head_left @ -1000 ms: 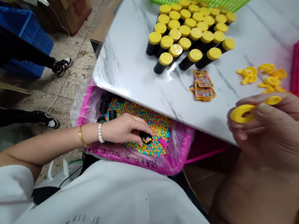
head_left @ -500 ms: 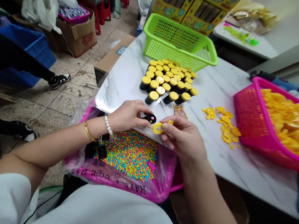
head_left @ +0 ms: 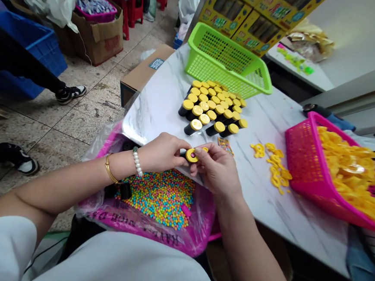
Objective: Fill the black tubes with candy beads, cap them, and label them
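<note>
My left hand (head_left: 164, 152) is closed around a small black tube (head_left: 183, 152), mostly hidden by the fingers. My right hand (head_left: 217, 165) pinches a yellow ring-shaped cap (head_left: 191, 155), which sits against the tube's open end. Through the ring's hole a bit of pink shows. Below both hands, a pink tub (head_left: 195, 243) lined with clear plastic holds many small coloured candy balls (head_left: 159, 203) and several black tubes (head_left: 125, 191). Beyond the hands, rows of black tubes with yellow lids (head_left: 195, 126) stand on the marbled table (head_left: 157, 108).
A green basket (head_left: 260, 83) stands behind the capped tubes, before stacked yellow boxes (head_left: 257, 31). To the right, a pink basket (head_left: 296, 144) is full of yellow caps (head_left: 344, 163); loose yellow caps (head_left: 279, 169) lie beside it. A printed sachet (head_left: 226, 146) lies near my right hand.
The yellow ring cap, held apart from the tube before, now meets its open end. My right hand has moved left to my left hand. The whole view has shifted slightly.
</note>
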`<control>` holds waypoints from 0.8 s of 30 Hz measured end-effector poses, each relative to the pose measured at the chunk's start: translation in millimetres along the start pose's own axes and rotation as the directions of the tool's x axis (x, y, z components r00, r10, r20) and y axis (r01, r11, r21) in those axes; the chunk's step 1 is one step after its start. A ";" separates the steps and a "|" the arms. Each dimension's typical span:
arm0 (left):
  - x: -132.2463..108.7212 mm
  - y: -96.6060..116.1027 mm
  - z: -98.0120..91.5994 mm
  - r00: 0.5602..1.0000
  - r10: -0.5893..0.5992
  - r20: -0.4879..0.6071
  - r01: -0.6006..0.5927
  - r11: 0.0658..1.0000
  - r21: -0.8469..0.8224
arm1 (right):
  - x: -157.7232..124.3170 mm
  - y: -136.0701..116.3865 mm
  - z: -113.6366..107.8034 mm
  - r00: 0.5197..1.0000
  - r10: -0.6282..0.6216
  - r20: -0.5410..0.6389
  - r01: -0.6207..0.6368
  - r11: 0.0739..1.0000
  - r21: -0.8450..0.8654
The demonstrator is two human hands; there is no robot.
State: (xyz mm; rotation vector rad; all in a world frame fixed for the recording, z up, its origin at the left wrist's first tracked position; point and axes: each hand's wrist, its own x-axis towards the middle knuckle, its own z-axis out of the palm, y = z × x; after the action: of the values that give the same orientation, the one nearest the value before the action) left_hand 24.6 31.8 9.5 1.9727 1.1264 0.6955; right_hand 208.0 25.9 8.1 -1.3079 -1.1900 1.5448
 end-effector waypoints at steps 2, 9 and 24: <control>-0.3 3.0 -3.0 1.000 -0.023 0.014 0.023 1.000 -0.012 | -0.6 0.6 0.7 1.000 -0.026 -0.007 0.025 0.999 -0.022; 3.0 20.7 -4.8 0.916 -0.259 0.306 0.367 0.848 -0.383 | -5.0 0.3 4.2 0.998 -0.060 -0.001 0.060 0.995 -0.076; -11.9 14.5 19.0 0.969 -0.242 0.057 0.246 0.904 -0.349 | -3.7 5.7 5.9 0.996 -0.080 -0.038 0.079 0.996 -0.036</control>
State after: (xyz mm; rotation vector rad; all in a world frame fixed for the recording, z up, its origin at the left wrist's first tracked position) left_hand 40.1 10.1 9.4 1.5006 1.1278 0.6952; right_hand 202.9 19.9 3.7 -1.2923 -1.2336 1.4412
